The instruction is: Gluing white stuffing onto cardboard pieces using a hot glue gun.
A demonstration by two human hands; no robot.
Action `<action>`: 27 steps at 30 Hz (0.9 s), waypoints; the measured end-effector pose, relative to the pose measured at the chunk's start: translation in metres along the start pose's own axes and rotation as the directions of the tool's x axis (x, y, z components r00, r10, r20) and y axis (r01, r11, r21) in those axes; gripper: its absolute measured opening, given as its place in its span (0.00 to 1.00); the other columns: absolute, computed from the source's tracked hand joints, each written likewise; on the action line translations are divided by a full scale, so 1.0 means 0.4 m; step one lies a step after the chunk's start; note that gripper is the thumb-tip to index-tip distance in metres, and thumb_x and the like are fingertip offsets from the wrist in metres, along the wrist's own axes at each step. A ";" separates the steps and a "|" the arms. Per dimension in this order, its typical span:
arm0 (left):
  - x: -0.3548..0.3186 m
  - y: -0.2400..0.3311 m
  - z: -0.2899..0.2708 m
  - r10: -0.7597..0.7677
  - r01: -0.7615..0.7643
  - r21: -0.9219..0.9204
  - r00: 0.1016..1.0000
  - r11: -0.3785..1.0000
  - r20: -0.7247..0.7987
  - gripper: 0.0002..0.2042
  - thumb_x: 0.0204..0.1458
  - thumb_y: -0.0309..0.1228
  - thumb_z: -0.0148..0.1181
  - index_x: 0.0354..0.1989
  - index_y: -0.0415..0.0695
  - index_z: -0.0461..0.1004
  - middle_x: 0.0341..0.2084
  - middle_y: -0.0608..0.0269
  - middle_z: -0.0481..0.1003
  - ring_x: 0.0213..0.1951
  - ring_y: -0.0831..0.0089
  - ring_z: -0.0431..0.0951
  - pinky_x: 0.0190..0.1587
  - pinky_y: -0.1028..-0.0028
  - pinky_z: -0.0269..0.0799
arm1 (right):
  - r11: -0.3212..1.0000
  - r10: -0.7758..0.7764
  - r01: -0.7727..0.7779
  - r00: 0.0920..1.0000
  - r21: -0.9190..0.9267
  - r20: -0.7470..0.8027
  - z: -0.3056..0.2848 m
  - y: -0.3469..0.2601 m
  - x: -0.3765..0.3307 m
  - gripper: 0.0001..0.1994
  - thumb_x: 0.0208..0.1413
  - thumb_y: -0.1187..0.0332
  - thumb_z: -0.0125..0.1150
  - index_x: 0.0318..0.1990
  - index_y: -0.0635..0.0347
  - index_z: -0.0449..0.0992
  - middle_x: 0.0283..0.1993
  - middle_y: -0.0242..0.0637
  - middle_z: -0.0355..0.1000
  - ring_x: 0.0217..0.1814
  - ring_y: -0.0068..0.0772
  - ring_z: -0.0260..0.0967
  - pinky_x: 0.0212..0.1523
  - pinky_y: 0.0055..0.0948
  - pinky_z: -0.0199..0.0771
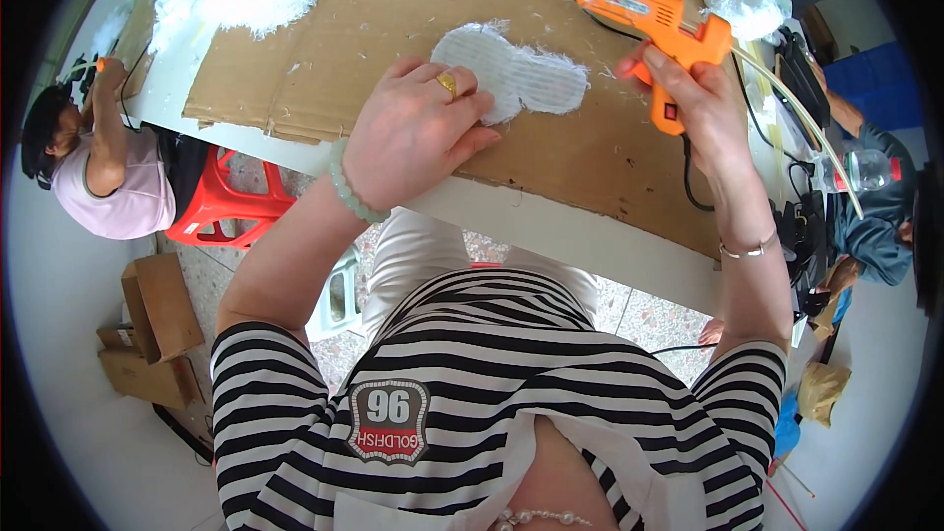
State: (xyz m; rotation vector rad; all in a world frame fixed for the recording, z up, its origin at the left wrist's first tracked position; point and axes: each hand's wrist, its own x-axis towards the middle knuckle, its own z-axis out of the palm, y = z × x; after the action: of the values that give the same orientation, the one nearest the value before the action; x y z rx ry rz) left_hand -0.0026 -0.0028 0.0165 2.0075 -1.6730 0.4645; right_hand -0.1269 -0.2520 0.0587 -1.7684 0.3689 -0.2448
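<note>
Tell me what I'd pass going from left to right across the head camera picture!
Person in a pale pink shirt → red stool → left hand → white fuzzy-edged piece → orange glue gun → clear bottle with a red cap

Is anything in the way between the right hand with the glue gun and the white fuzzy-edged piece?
Nothing visible: only cardboard shows between the right hand, holding the orange glue gun, and the white piece. The left hand covers its near left edge.
</note>
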 end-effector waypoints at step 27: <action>-0.032 0.005 0.009 -0.027 0.027 0.010 0.996 1.000 -0.079 0.12 0.38 0.37 0.65 0.28 0.44 0.75 0.27 0.66 0.73 0.33 0.69 0.74 0.44 0.67 0.66 | 0.925 -0.155 0.184 0.981 -0.332 0.113 0.142 0.022 0.090 0.11 0.59 0.64 0.53 0.43 0.62 0.73 0.34 0.26 0.72 0.30 0.14 0.60 0.31 0.16 0.61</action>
State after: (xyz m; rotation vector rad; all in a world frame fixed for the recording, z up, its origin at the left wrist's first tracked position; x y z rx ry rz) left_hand -0.0073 0.0051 0.0068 1.9902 -1.5971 0.5377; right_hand -0.0740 -0.2160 0.0362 -2.1507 0.2038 -0.2384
